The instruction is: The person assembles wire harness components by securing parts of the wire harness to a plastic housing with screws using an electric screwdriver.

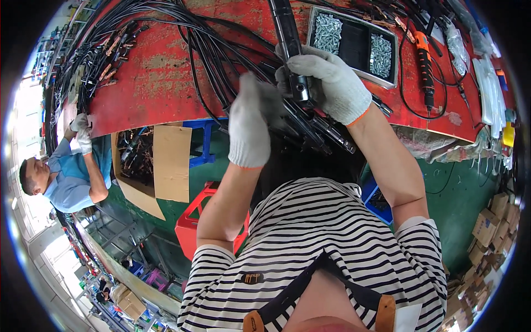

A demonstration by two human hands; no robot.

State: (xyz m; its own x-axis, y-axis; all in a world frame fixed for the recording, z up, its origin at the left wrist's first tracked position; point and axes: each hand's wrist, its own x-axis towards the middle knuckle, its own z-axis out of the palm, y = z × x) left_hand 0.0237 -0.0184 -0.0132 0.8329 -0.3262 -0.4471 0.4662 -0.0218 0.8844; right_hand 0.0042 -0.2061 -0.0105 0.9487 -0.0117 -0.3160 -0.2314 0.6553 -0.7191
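Observation:
My right hand [334,83], in a white knit glove, is closed around a long black cylindrical bar [287,33]. The bar's near end points toward me and has a round hole with bright metal in its side. My left hand [249,124], also gloved, is raised just left of the bar; motion smears its fingers, so their grip is unclear. Below both hands several similar black bars [312,130] lie at the table's near edge, partly hidden by the gloves. A bundle of black cables [215,47] runs from them to the far left.
A tray [354,72] of silver screws sits on the red table [166,72], beyond my right hand. Right of it lies an orange-and-black power screwdriver [425,66] with a cord. At left, a co-worker [72,177] handles cables beside a cardboard box [171,163]. A red stool [191,221] stands below.

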